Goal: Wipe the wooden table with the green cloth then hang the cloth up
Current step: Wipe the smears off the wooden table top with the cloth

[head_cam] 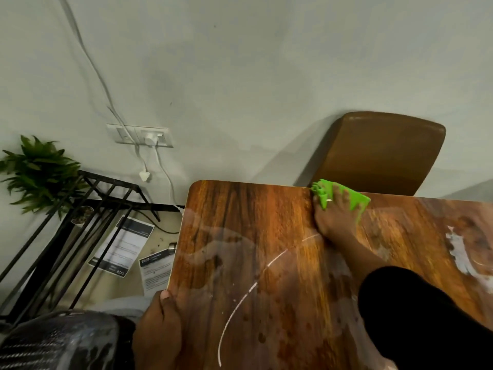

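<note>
Left hand [160, 324] grips table [266, 236] edge; right hand [334, 220] presses one cloth [357, 200].

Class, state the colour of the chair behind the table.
Brown chair, shown in the head view.

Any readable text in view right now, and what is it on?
"2658": header of the smaller floor sheet by the table.
"1426": upside down, corner of the larger floor sheet.
Remaining print on both sheets: too small and blurred to read.
Nothing else carries text.
</note>
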